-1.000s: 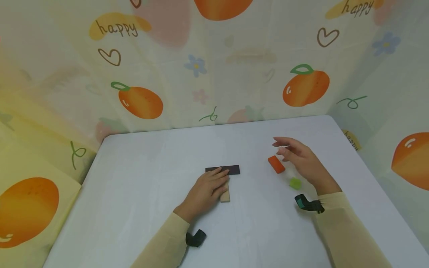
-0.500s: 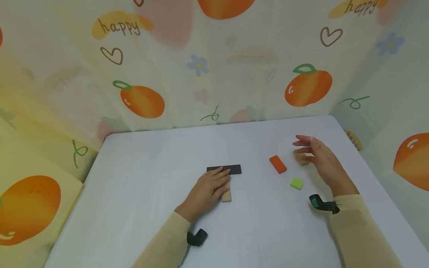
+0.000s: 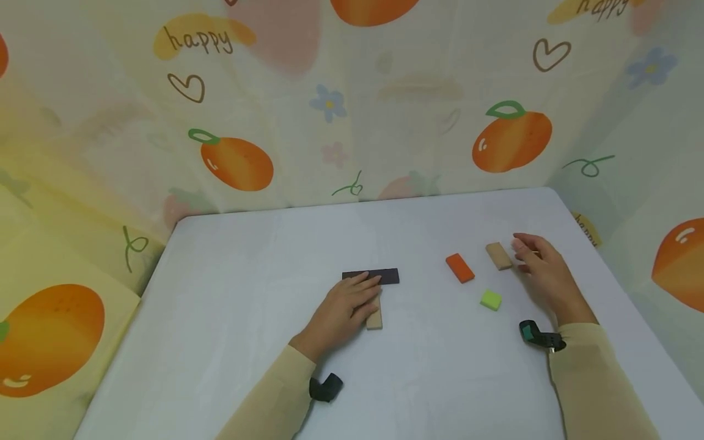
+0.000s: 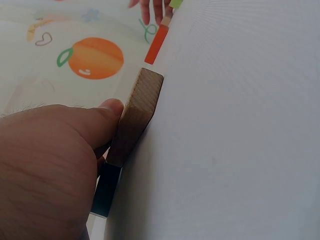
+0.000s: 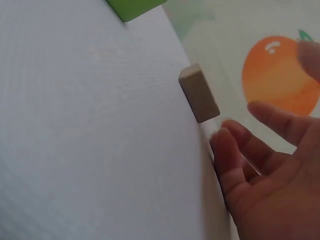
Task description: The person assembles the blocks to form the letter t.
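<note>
In the head view my left hand (image 3: 341, 308) lies over a flat black block (image 3: 389, 276) and a plain wooden block (image 3: 374, 321), its fingers extended across both. The two blocks form a T, the black one crosswise at the top. In the left wrist view the thumb touches the side of the wooden block (image 4: 135, 112), whose end meets the black block (image 4: 106, 190). Farther right, my right hand (image 3: 544, 278) holds nothing, its fingers loosely bent beside a second wooden block (image 3: 498, 256). The right wrist view shows that block (image 5: 200, 95) just beyond the fingertips.
Between the hands an orange block (image 3: 459, 268) lies at a slant on the white table (image 3: 247, 293). Nearer the person is a small lime-green block (image 3: 491, 300). A patterned fabric wall (image 3: 374, 140) rises behind the table's back edge.
My right hand has moved right, past the orange block. The second wooden block, hidden at first and then partly covered by the fingers, lies uncovered on the table. My left hand stays put.
</note>
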Motion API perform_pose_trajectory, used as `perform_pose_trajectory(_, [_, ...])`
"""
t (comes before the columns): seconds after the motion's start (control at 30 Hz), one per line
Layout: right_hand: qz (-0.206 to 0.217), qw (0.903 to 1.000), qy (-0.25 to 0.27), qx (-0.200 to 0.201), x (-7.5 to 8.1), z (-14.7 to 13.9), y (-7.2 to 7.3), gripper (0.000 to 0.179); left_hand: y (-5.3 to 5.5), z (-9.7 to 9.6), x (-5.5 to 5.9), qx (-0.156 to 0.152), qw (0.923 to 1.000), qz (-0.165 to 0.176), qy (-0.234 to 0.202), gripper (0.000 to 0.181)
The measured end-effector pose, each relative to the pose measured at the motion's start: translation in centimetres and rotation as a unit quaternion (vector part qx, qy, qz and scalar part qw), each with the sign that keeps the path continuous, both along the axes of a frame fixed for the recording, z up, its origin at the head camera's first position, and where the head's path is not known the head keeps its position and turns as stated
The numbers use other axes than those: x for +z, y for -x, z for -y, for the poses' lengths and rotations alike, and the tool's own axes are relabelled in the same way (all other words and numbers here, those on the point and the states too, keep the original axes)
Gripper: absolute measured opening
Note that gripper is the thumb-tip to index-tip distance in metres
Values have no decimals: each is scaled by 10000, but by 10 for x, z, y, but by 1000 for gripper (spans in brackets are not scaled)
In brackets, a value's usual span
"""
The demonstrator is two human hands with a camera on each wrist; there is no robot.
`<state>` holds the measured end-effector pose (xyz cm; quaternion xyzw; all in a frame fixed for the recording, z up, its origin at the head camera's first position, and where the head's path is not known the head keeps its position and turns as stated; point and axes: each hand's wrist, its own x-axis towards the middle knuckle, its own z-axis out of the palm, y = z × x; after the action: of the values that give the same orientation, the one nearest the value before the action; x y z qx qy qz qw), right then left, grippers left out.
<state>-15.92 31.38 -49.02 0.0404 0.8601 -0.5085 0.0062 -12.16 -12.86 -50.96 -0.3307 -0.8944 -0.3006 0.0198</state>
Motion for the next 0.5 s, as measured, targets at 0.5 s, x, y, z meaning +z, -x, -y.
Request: perform_pose_trajectory(0.5, [462,9972,-509,288,-6,5,-6,74,1,-1,0,-11,9999,116,-83,44])
